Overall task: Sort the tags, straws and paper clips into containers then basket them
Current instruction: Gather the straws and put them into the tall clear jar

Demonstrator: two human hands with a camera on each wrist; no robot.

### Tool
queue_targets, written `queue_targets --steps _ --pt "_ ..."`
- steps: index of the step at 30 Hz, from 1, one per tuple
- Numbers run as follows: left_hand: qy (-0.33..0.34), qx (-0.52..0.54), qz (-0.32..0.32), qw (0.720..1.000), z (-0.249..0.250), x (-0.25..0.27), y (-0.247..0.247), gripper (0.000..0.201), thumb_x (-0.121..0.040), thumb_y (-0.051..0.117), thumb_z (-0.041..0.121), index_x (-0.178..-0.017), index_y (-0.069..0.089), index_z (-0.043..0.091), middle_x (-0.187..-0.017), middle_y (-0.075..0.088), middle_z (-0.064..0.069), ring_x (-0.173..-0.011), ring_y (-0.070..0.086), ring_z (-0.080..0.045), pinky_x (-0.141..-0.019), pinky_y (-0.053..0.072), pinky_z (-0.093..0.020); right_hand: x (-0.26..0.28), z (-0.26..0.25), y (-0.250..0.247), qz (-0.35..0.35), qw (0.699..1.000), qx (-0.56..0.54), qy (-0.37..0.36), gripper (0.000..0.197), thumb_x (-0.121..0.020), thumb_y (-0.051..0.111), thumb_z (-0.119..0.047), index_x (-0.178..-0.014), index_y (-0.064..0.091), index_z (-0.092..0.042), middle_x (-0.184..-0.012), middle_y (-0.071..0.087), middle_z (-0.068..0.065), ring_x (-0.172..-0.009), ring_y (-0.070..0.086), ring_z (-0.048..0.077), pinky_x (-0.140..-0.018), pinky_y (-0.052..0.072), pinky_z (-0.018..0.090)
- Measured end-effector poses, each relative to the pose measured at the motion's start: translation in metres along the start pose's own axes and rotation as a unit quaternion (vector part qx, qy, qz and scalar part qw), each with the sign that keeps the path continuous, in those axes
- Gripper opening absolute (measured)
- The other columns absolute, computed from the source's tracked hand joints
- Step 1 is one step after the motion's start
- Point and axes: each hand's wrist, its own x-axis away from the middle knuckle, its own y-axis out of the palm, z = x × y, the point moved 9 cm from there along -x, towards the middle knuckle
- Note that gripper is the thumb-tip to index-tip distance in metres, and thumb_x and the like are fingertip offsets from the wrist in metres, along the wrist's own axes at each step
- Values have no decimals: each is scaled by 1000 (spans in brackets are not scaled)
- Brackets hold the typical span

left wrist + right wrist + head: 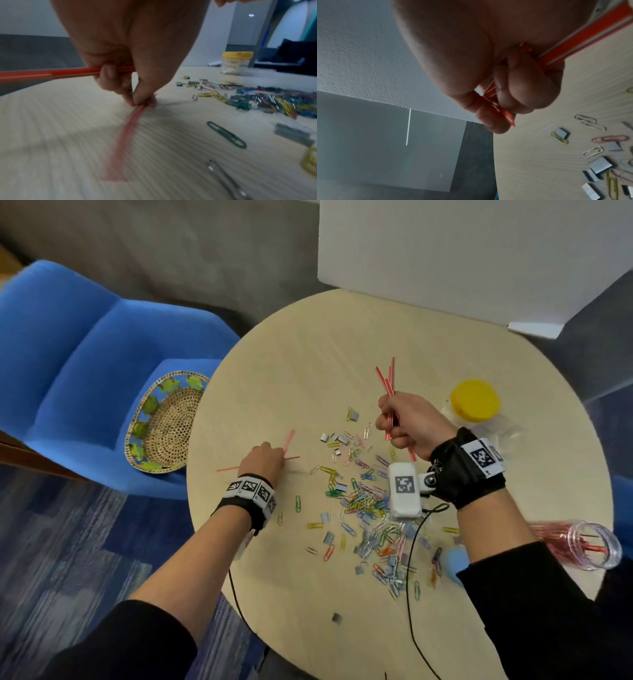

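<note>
On the round table [308, 364], my left hand [274, 451] pinches the end of a blurred pink straw [126, 135] at the tabletop. A second red straw [68, 71] lies clamped across its curled fingers [111, 78]. My right hand [387, 422] is raised over the table's middle, fist closed round a bundle of red-and-white straws [387, 381] that stick up and away; the right wrist view shows the same straws [590, 35] in that hand [501, 115]. Coloured paper clips [363, 501] and small grey tags [329, 537] lie scattered between my arms.
A jar with a yellow lid [475, 400] stands at the right. A clear jar of straws [582, 542] lies on its side by my right forearm, a blue lid [454, 561] beside it. A woven basket [168, 422] sits on the blue chair [68, 354] to the left. A white board [445, 251] stands behind.
</note>
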Motion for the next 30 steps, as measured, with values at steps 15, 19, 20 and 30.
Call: queue_targets --steps 15,19,20,30 --pt "-57 144 75 985 -31 14 -13 41 -74 77 54 -94 76 18 -93 73 -1 -91 65 -21 -84 53 -32 10 22 10 -22 999 49 6 10 -95 39 -10 -89 43 -16 -59 43 0 -40 21 8 -35 19 17" --pt "-61 155 84 982 -23 15 -10 21 -87 69 34 -92 78 15 -91 73 -6 -88 64 -23 -81 51 -32 9 25 18 -28 998 50 7 11 -99 41 -16 -93 49 -14 -52 35 -6 -42 22 8 -36 19 17" --pt "-61 158 87 982 -23 15 -9 20 -88 69 32 -92 77 14 -91 73 -6 -88 64 -24 -80 51 -33 9 28 20 -31 998 48 8 13 -101 41 -19 -94 51 -14 -50 33 -7 -43 22 9 -36 19 17" --pt "-77 72 -30 994 -10 -2 7 31 -100 41 19 -116 61 1 -120 58 -15 -113 55 -30 -90 47 -37 4 46 44 -29 999 20 21 21 -104 34 -21 -86 44 -15 -47 29 -7 -44 22 12 -42 21 22"
